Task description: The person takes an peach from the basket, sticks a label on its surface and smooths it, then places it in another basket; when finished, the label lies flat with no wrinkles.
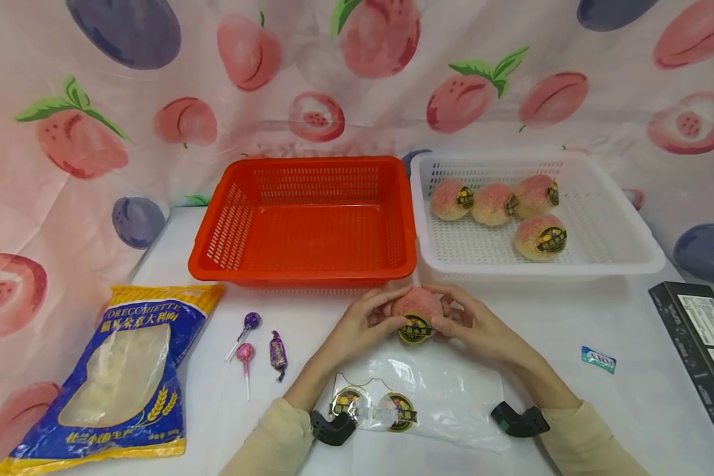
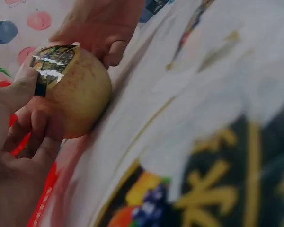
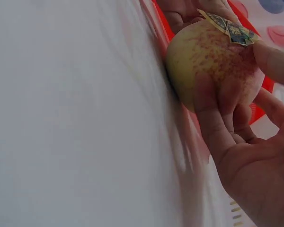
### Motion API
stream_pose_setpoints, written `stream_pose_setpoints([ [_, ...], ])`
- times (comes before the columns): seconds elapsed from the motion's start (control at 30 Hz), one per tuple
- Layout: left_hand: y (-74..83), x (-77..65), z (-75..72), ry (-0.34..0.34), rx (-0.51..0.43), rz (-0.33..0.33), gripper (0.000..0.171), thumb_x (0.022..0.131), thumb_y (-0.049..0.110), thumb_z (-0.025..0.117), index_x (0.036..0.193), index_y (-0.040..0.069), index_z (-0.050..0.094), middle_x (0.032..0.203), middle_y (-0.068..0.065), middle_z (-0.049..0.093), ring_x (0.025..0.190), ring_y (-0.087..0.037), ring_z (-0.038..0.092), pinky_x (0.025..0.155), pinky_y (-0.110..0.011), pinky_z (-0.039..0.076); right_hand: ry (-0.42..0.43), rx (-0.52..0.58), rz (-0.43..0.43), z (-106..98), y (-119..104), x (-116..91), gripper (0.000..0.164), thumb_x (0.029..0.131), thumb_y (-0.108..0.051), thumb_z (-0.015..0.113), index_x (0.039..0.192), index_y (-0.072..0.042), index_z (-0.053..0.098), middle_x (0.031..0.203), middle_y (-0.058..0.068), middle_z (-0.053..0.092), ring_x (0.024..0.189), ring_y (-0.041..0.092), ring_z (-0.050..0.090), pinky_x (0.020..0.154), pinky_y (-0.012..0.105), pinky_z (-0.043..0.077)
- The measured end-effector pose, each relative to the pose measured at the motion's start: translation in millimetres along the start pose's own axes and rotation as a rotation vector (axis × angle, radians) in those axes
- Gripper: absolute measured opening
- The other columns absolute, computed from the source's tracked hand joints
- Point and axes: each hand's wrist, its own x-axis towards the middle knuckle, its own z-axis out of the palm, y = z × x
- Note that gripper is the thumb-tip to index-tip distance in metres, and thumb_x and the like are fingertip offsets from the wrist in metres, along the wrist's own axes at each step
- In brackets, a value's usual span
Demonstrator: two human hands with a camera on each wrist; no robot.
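Both hands hold one pink and yellow peach (image 1: 418,302) low over the table, just in front of the baskets. A black and gold round sticker (image 1: 415,328) lies on its near side. From the left, my left hand (image 1: 357,325) curls its fingers round the peach, its thumb at the sticker's edge. My right hand (image 1: 476,324) grips the opposite side, with its thumb (image 3: 274,64) by the sticker in the right wrist view. Below the hands lies a clear sticker sheet (image 1: 452,390) bearing more such stickers (image 1: 400,411).
At the back stand a red basket (image 1: 309,281) and a white basket (image 1: 613,225) holding several stickered peaches (image 1: 495,203). A blue pasta bag (image 1: 89,423), two lollipops (image 1: 246,352) and a purple wrapped candy (image 1: 277,356) lie left. Rightward are a small blue-green packet (image 1: 598,359) and a black box (image 1: 693,357).
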Motion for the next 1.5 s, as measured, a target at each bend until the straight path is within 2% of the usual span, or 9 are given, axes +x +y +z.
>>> stream_pose_setpoints([
  [0.17,6.4,-0.9,3.8,0.015,0.005,-0.016,0.049,0.076,0.017,0.069,0.122,0.008,0.052,0.088,-0.01,0.051,0.078,-0.018,0.05,0.068,-0.023,0.049,0.066,-0.176,0.033,10,-5,-2,0.067,0.076,-0.028,0.068,0.132,-0.03,0.031,0.096,0.007,0.044,0.081,0.016,0.052,0.065,0.022,0.049],
  [0.27,6.4,0.2,7.5,0.054,0.036,-0.01,0.053,0.07,0.02,0.074,0.117,0.01,0.053,0.082,-0.012,0.054,0.07,-0.022,0.052,0.061,-0.024,0.047,0.113,-0.212,0.015,15,-14,-3,0.068,0.074,-0.026,0.07,0.132,-0.025,0.034,0.1,0.005,0.048,0.08,0.016,0.054,0.065,0.022,0.049],
  [0.47,0.7,4.0,2.5,0.003,0.015,0.002,0.054,0.07,0.014,0.074,0.119,0.012,0.05,0.069,-0.015,0.046,0.064,-0.024,0.046,0.054,-0.023,0.04,0.105,-0.185,-0.002,12,-28,-2,0.068,0.074,-0.017,0.071,0.132,-0.014,0.036,0.118,0.008,0.048,0.086,0.019,0.057,0.071,0.023,0.051],
  [0.73,-2.3,6.6,-3.4,-0.118,-0.037,0.05,0.065,0.072,0.006,0.071,0.13,0.01,0.041,0.079,-0.017,0.043,0.071,-0.024,0.046,0.063,-0.025,0.052,0.029,-0.089,0.011,-5,-5,1,0.069,0.075,-0.02,0.069,0.133,-0.028,0.034,0.124,0.003,0.044,0.101,0.019,0.057,0.079,0.025,0.05],
  [0.9,-1.9,4.4,-2.2,-0.09,-0.051,0.049,0.062,0.073,0.009,0.071,0.128,0.01,0.044,0.074,-0.019,0.045,0.067,-0.026,0.051,0.063,-0.032,0.052,-0.031,-0.079,0.012,-7,2,0,0.07,0.077,-0.021,0.067,0.135,-0.03,0.029,0.128,0.001,0.041,0.105,0.023,0.054,0.079,0.026,0.05],
  [1.1,-19.6,6.8,7.3,0.039,0.164,0.085,0.067,0.066,0.032,0.076,0.124,0.023,0.044,0.074,-0.004,0.051,0.06,-0.014,0.048,0.055,-0.021,0.043,0.022,-0.254,-0.012,5,-8,1,0.081,0.073,-0.035,0.07,0.138,-0.027,0.023,0.117,-0.001,0.042,0.091,0.016,0.054,0.072,0.026,0.051],
  [1.3,-26.1,7.7,10.5,0.064,0.312,0.096,0.07,0.065,0.039,0.075,0.125,0.029,0.041,0.077,0.003,0.048,0.062,-0.007,0.046,0.055,-0.016,0.04,0.114,-0.456,-0.075,11,-12,1,0.082,0.071,-0.036,0.072,0.137,-0.024,0.025,0.105,-0.003,0.044,0.077,0.009,0.052,0.065,0.023,0.05],
  [1.37,-27.5,7.5,10.9,0.059,0.281,0.085,0.069,0.064,0.037,0.076,0.124,0.03,0.043,0.077,0.004,0.048,0.062,-0.006,0.046,0.055,-0.016,0.042,0.11,-0.474,-0.101,9,-11,0,0.081,0.072,-0.031,0.072,0.137,-0.023,0.026,0.113,-0.002,0.043,0.082,0.009,0.051,0.067,0.023,0.05],
  [1.5,-33.1,5.8,10.0,0.04,0.095,0.003,0.067,0.063,0.031,0.078,0.122,0.034,0.046,0.073,0.001,0.048,0.062,-0.008,0.046,0.052,-0.018,0.044,0.097,-0.467,-0.115,10,-11,0,0.079,0.073,-0.028,0.072,0.137,-0.023,0.026,0.119,0.001,0.041,0.084,0.011,0.051,0.068,0.024,0.051],
])
